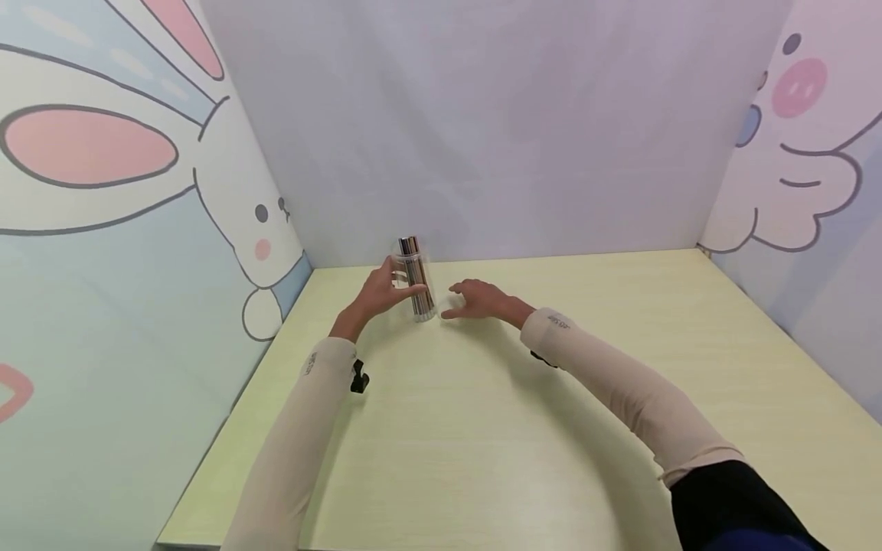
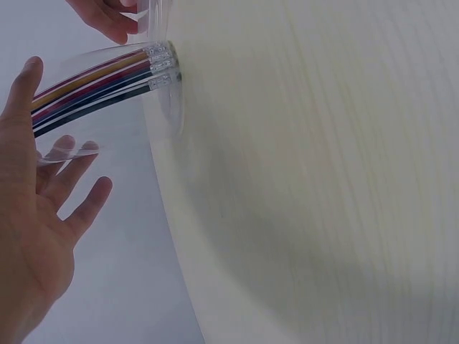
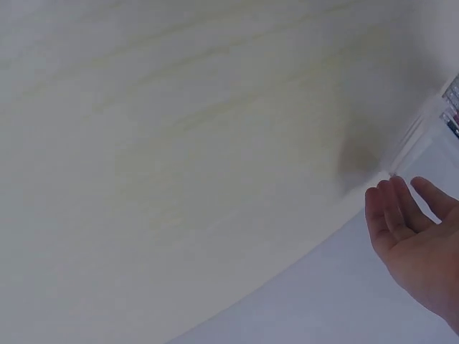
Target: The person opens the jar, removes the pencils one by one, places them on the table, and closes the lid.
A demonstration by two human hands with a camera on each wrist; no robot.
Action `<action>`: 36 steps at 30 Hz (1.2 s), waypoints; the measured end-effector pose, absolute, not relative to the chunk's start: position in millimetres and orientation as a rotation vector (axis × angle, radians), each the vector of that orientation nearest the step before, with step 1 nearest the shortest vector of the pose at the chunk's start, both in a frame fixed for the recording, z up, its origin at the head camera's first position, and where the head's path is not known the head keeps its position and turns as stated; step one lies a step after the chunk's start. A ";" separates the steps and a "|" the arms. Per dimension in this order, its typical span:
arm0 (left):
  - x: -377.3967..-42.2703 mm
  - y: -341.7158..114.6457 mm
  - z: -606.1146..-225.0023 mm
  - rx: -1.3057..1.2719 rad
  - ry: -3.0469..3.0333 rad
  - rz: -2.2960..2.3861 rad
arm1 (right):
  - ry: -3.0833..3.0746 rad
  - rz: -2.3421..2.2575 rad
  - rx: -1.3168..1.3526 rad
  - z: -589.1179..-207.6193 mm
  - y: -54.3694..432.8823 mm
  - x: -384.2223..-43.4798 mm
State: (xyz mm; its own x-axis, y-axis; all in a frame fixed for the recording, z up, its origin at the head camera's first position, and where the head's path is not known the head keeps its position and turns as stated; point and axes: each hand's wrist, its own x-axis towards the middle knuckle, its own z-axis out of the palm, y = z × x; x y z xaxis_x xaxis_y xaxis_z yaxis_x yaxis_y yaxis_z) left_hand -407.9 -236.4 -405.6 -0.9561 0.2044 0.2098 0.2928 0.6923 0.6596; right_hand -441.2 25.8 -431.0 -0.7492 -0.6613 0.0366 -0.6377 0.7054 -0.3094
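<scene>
A clear holder (image 1: 416, 272) packed with striped sticks (image 2: 93, 86) is near the far edge of the bench (image 1: 482, 428), left of its middle, close to the pale back wall (image 1: 496, 138). In the head view its long axis runs nearly upright, the top leaning a little to the left and away, the base pointing down and slightly right; whether that is a true tilt I cannot tell, nor whether the base touches the bench. In the left wrist view the same axis slants across the upper left, base toward the right, with the sticks' clear, ribbed ends gathered there and their yellow, red, blue and dark bands running back lengthwise. The holder lies between the two hands, nearer the left. The left hand (image 1: 381, 291) grips it from its left side, the thumb across the near face and fingers round toward the far side. The right hand (image 1: 480, 298) is to the right of the holder with a narrow gap between, thumb and fingers parted and loosely curved toward it; a faint clear piece (image 2: 155, 18) shows at those fingertips, and I cannot tell whether they hold it. Both forearms wear cream sleeves (image 1: 289, 451).
</scene>
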 end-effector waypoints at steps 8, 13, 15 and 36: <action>-404.6 -238.2 -400.3 -0.431 -2.780 -1.120 | 2.836 -0.476 -1.107 -408.0 26.7 -450.6; -404.1 -239.5 -398.5 -0.421 -2.785 -1.120 | 2.856 -0.559 -1.134 -384.9 28.2 -451.9; -404.3 -239.9 -398.6 -0.423 -2.783 -1.117 | 2.865 -0.589 -1.131 -375.4 28.0 -450.6; -399.1 -236.6 -400.9 -0.411 -2.783 -1.152 | 2.939 -0.835 -1.282 -324.6 11.2 -452.3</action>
